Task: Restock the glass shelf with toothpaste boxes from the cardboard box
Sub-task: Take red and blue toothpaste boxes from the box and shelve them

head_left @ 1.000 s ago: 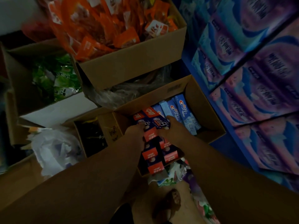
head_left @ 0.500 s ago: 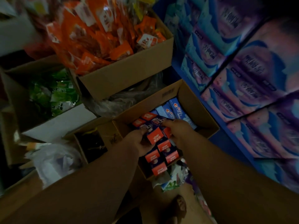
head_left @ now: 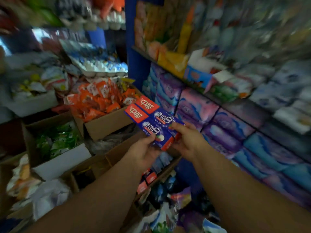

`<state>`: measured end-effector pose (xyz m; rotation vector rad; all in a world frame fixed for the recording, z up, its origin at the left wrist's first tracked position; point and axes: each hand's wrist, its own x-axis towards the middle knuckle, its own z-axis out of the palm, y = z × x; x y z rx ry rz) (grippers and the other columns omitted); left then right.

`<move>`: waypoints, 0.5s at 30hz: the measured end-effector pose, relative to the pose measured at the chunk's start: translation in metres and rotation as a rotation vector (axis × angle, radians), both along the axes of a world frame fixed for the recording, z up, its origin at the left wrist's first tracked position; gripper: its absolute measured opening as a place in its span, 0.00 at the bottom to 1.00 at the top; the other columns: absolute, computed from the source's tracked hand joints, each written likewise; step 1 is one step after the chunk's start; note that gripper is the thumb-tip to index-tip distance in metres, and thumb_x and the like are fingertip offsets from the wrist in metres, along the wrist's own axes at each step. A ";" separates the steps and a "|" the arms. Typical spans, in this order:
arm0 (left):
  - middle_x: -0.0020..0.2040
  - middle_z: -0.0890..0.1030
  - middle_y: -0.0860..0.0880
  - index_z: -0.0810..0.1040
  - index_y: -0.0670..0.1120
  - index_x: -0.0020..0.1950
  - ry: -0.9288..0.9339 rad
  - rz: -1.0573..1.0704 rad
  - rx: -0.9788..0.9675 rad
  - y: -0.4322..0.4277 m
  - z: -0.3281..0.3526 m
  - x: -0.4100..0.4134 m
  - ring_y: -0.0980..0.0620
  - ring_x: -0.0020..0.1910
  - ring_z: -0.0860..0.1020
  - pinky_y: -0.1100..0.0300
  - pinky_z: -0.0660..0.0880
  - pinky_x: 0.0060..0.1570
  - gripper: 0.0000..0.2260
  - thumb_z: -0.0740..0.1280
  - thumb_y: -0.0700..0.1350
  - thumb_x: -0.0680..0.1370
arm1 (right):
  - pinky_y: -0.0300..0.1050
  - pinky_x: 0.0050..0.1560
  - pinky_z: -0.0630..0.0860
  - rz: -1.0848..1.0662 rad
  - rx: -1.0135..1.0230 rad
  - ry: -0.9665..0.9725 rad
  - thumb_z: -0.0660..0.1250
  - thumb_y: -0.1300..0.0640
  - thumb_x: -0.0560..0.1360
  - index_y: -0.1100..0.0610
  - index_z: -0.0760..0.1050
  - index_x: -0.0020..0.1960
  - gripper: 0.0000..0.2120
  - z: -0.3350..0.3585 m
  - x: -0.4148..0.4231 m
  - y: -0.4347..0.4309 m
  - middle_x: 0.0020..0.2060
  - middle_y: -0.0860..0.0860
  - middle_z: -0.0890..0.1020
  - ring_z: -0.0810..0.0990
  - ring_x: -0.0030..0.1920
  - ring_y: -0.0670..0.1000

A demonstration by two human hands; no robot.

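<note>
Since half a second ago: both hands have come up out of the cardboard box (head_left: 116, 153) with a bundle of toothpaste boxes (head_left: 151, 121). My view has swung up from the floor cartons toward the shelving, and much of the frame is motion-blurred. The bundle is now in the air above the far rim of the cardboard box, clear of it. Its long axis points away from me and up to the left, red ends far, blue faces up. Two boxes lie side by side on top; red end flaps show beneath the near end, so there is a lower layer, count unclear. The left hand (head_left: 143, 153) grips the near left corner of the bundle, thumb laid on the top face, the other fingers curled under and out of sight. The right hand (head_left: 186, 142) holds the near right edge, thumb on top, fingers wrapped round the side. The hands are close together but apart. Down in the cardboard box, under the left wrist, the remaining boxes (head_left: 149, 178) show their red ends in a row. Just beyond its far rim stands a second carton (head_left: 107, 126) heaped with orange packets (head_left: 101, 100). Left of that, green packets (head_left: 55, 140) fill another carton. To the right of the bundle, purple and blue packs (head_left: 202, 111) are stacked beside a blue upright (head_left: 134, 56).
</note>
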<state>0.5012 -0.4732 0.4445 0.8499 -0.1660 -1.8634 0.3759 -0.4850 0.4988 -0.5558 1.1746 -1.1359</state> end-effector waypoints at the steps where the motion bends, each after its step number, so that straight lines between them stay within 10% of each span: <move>1: 0.45 0.85 0.42 0.74 0.40 0.63 0.025 -0.001 -0.068 0.006 0.018 -0.012 0.47 0.41 0.84 0.53 0.82 0.43 0.12 0.59 0.39 0.81 | 0.50 0.35 0.82 -0.023 -0.068 -0.020 0.66 0.67 0.75 0.55 0.70 0.44 0.09 0.021 -0.009 0.012 0.31 0.53 0.83 0.83 0.29 0.49; 7: 0.48 0.83 0.43 0.70 0.45 0.68 0.136 0.028 -0.400 0.047 0.138 -0.087 0.48 0.39 0.84 0.53 0.82 0.37 0.18 0.60 0.35 0.79 | 0.50 0.40 0.82 -0.264 -0.488 -0.089 0.64 0.60 0.77 0.52 0.70 0.48 0.05 0.133 -0.056 0.069 0.42 0.54 0.81 0.83 0.39 0.52; 10: 0.41 0.85 0.45 0.70 0.45 0.67 0.169 -0.032 -0.462 0.072 0.193 -0.123 0.49 0.35 0.84 0.56 0.82 0.36 0.17 0.60 0.35 0.79 | 0.56 0.57 0.78 -0.493 -0.635 0.262 0.66 0.48 0.75 0.48 0.67 0.52 0.10 0.177 -0.078 0.088 0.52 0.53 0.80 0.81 0.51 0.53; 15: 0.41 0.83 0.44 0.73 0.43 0.64 0.238 -0.168 -0.525 0.099 0.257 -0.174 0.50 0.33 0.83 0.56 0.81 0.38 0.15 0.62 0.37 0.77 | 0.48 0.56 0.75 -0.749 -0.840 0.557 0.64 0.51 0.78 0.53 0.66 0.59 0.13 0.238 -0.119 0.121 0.51 0.51 0.80 0.79 0.49 0.48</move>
